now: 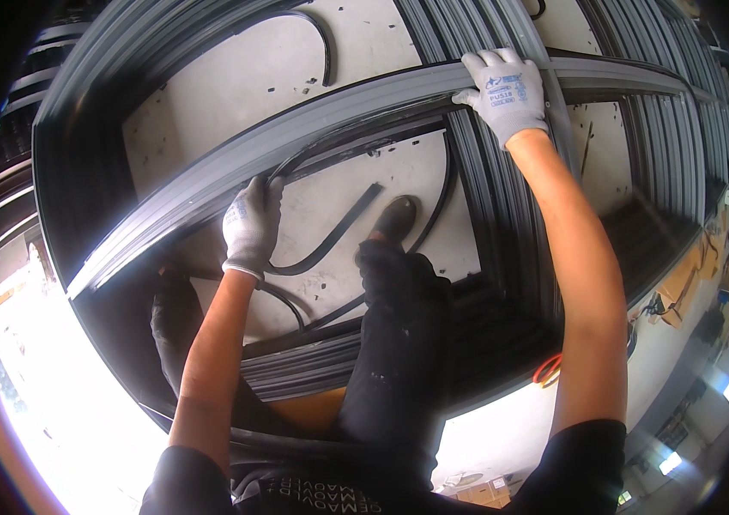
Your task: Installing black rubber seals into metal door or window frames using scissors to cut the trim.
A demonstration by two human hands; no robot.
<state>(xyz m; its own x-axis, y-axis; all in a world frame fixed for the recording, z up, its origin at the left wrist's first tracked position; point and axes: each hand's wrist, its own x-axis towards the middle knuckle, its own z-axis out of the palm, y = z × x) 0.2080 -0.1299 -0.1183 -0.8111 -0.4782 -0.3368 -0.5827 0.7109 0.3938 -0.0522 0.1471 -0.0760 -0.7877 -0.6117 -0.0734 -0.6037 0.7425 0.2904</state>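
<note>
Along the grey frame rail (330, 120), your left hand (251, 225) pinches the black rubber gasket (330, 240); your right hand (508, 90) lies flat, fingers spread. Slack gasket could kink or pop out.

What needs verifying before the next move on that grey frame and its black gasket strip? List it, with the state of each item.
1. Left hand gloved and pinching the black rubber gasket strip at the frame edge: ok.
2. Right hand gloved and pressed flat on the grey frame profile: ok.
3. Strip seated in the profile's groove between the hands: cannot tell.
4. Loose strip runs free, without kinks, over the pale floor: ok.
5. Shoe clear of the strip: not ok, strip loops lie right beside it.
6. Profile resting steady on the stacked frames: cannot tell.
</note>
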